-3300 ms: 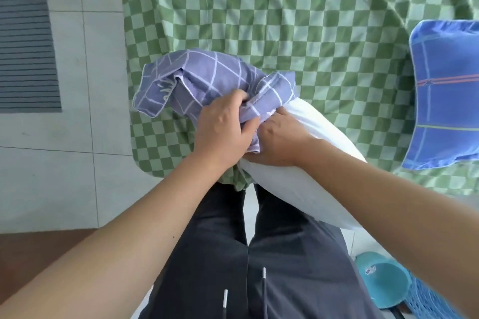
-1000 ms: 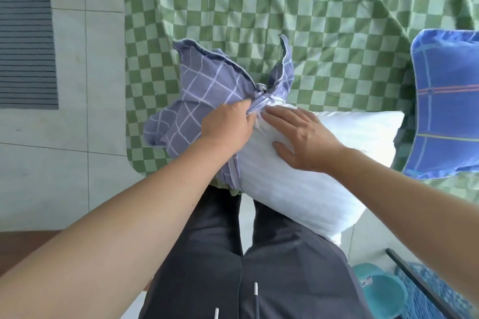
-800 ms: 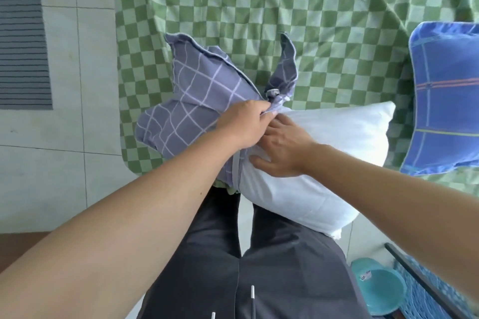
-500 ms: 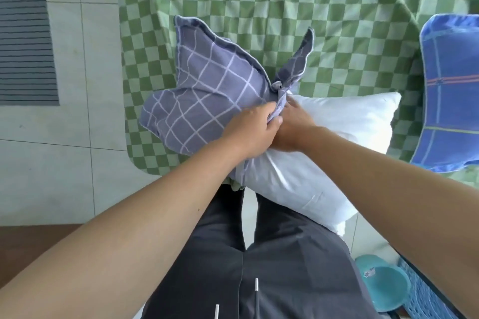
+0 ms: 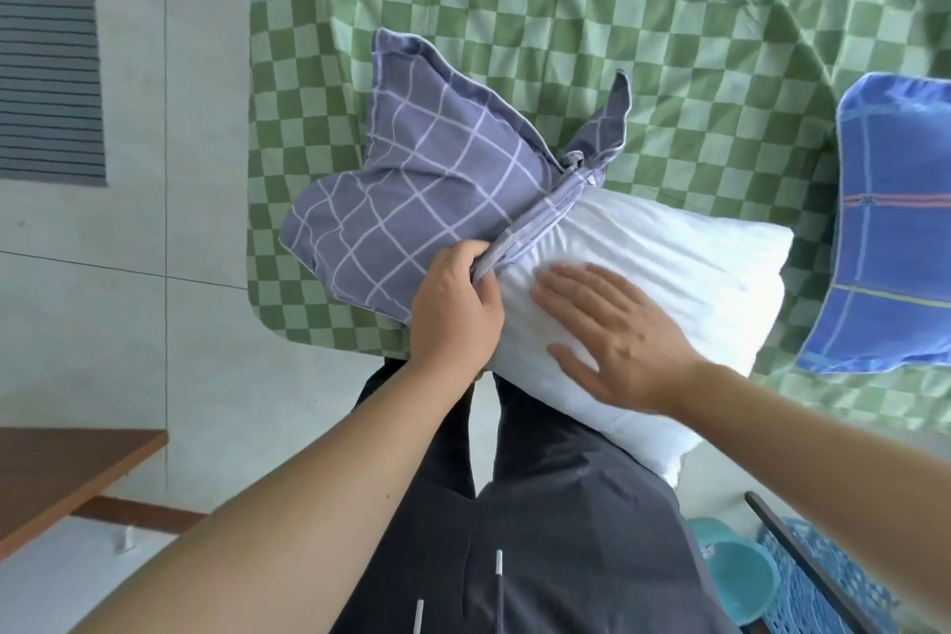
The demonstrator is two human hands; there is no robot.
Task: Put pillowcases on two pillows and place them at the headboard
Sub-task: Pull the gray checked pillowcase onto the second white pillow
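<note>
A brown wooden table corner [image 5: 62, 474] shows at lower left on the pale tiled floor [image 5: 154, 324]. A bed under a green-and-white checked sheet [image 5: 566, 5] fills the top. At the bed's near edge, the left hand [image 5: 455, 314] is clamped on the bunched opening of a purple grid-patterned pillowcase [image 5: 422, 201] (one end of the pillow is inside). The right hand [image 5: 612, 335] lies flat, fingers spread, on the bare white pillow [image 5: 694, 268]. A blue plaid pillow [image 5: 895, 232] rests at the bed's right side.

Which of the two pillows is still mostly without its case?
The white pillow under the hands: the grey case covers only one end. The blue pillow at right is fully covered.
</note>
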